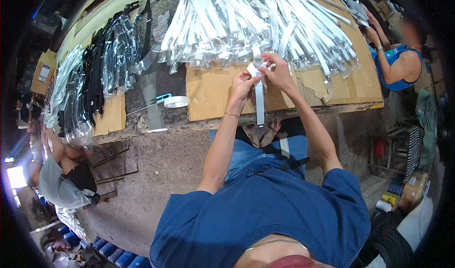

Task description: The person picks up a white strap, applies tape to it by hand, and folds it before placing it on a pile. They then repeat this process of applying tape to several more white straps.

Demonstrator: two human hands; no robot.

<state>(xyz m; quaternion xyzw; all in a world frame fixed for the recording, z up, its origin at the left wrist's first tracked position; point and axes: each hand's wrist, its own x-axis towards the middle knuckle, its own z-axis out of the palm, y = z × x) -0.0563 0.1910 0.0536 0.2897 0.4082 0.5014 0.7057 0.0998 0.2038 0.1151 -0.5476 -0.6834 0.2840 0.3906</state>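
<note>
A white belt (pixel 259 102) hangs over the cardboard's front edge, with a small metal-looking end piece at its bottom. My left hand (pixel 243 84) pinches its upper part, where the strap is folded or looped. Close beside it, my right hand (pixel 280 75) has thumb and fingers at the same strap, some fingers raised. Just beyond my hands lies a fanned pile of white belts (pixel 208 21) in clear plastic sleeves. A second such pile (pixel 308 35) spreads to the right. Fine detail between my fingertips is too small to make out.
Under the piles lies a cardboard sheet (pixel 208 95). Left of it are a roll of white tape (pixel 176 102), a blue-handled tool (pixel 163 97) and bagged black belts (pixel 118 54). One person (pixel 398 61) is at the right; another (pixel 64 182) sits at the left.
</note>
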